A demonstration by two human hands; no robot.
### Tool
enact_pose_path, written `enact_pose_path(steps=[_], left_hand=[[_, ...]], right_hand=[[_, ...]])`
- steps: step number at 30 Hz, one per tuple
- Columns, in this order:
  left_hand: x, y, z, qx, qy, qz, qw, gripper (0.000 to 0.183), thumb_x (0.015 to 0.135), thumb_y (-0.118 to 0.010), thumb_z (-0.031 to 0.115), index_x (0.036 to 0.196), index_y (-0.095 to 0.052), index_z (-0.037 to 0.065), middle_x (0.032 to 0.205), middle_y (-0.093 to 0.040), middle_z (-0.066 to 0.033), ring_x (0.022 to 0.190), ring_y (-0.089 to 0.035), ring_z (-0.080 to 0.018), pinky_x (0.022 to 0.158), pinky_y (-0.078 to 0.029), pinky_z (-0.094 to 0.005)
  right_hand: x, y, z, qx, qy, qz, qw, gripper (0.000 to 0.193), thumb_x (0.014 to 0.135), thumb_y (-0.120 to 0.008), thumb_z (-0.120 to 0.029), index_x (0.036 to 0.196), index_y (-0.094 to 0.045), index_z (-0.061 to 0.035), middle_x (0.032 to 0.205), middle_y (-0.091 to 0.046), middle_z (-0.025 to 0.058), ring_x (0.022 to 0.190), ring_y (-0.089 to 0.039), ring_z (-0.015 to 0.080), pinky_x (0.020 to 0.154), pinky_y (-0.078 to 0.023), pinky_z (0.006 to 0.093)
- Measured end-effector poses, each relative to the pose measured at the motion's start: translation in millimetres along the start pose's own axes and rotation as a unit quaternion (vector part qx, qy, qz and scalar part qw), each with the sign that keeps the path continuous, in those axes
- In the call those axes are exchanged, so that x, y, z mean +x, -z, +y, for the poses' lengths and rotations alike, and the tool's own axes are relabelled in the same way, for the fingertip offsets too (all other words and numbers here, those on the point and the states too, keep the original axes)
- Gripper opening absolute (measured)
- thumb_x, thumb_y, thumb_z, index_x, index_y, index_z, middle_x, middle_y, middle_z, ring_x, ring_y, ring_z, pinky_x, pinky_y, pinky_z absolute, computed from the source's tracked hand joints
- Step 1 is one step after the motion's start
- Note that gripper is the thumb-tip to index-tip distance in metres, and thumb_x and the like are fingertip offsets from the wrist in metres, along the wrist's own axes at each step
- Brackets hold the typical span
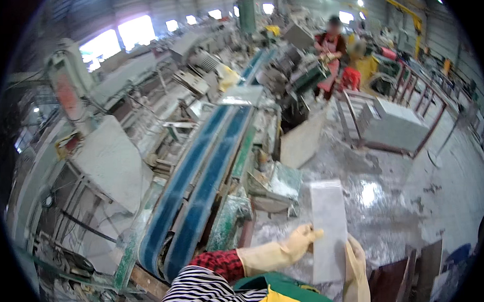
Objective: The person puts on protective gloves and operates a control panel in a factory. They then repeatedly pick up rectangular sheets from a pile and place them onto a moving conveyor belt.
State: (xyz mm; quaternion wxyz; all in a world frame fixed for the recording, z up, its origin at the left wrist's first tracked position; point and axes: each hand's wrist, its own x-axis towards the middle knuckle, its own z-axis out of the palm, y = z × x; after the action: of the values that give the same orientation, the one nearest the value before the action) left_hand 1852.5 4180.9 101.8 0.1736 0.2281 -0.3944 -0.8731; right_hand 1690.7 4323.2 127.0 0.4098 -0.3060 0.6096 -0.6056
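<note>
A long, pale grey stone slab (pixel 329 228) is held up lengthwise in front of me, its far end pointing away. My left hand (pixel 299 242), in a cream rubber glove, grips its left edge with the fingers curled. Along the right edge, my right hand (pixel 355 256) is closed around the slab in a matching glove; part of its fingers is hidden behind the slab. Whether this is one piece or several thin ones together, I cannot tell.
Left of my hands runs a conveyor with two blue belts (pixel 205 198) on a green frame. A metal rack (pixel 360 141) holding pale slabs (pixel 395 125) stands on the wet floor at right. Beyond the machines is a person in a red apron (pixel 330 52). Dark panels (pixel 406 273) lean nearby, right.
</note>
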Motion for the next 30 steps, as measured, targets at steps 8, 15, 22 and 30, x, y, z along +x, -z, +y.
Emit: enact_pose_path(steps=[8, 15, 22, 30], left_hand=[[20.5, 165.3, 116.0, -0.125, -0.184, 0.194, 0.955, 0.034, 0.099, -0.064, 0.010, 0.130, -0.055, 0.001, 0.125, -0.067, -0.0118, 0.114, -0.066, -0.0289, 0.100, -0.055, -0.0477], [29.9, 351.0, 185.1, -0.141, -0.273, 0.362, 0.880, 0.040, 0.099, -0.060, 0.011, 0.137, -0.050, 0.004, 0.132, -0.064, -0.0149, 0.118, -0.065, -0.0334, 0.100, -0.054, -0.0502], [48.4, 440.0, 197.0, -0.170, -0.275, 0.429, 0.843, 0.043, 0.101, -0.056, 0.009, 0.143, -0.046, 0.007, 0.137, -0.059, -0.0167, 0.124, -0.060, -0.0350, 0.102, -0.051, -0.0538], [79.6, 473.5, 192.0, -0.241, -0.320, 0.460, 0.793, 0.046, 0.101, -0.056, 0.006, 0.145, -0.044, 0.011, 0.139, -0.055, -0.0180, 0.129, -0.057, -0.0375, 0.105, -0.049, -0.0564]], right_hand=[[59.2, -9.0, 32.7, 0.052, -0.094, 0.118, 0.987, 0.049, 0.106, -0.055, -0.028, 0.147, -0.050, -0.0028, 0.089, -0.074, 0.0130, 0.058, -0.065, 0.0127, 0.052, -0.051, 0.0257], [66.1, -28.7, 69.6, 0.032, -0.195, 0.207, 0.958, 0.050, 0.106, -0.056, -0.030, 0.148, -0.048, -0.0033, 0.095, -0.075, 0.0145, 0.063, -0.068, 0.0149, 0.056, -0.056, 0.0266], [98.9, -52.7, 68.3, 0.008, -0.179, 0.126, 0.976, 0.051, 0.106, -0.057, -0.029, 0.149, -0.047, -0.0031, 0.099, -0.075, 0.0145, 0.066, -0.071, 0.0162, 0.058, -0.059, 0.0282], [101.3, -81.9, 65.4, -0.018, -0.239, 0.123, 0.963, 0.047, 0.105, -0.057, -0.029, 0.146, -0.052, -0.0061, 0.103, -0.075, 0.0145, 0.070, -0.071, 0.0177, 0.063, -0.058, 0.0288]])
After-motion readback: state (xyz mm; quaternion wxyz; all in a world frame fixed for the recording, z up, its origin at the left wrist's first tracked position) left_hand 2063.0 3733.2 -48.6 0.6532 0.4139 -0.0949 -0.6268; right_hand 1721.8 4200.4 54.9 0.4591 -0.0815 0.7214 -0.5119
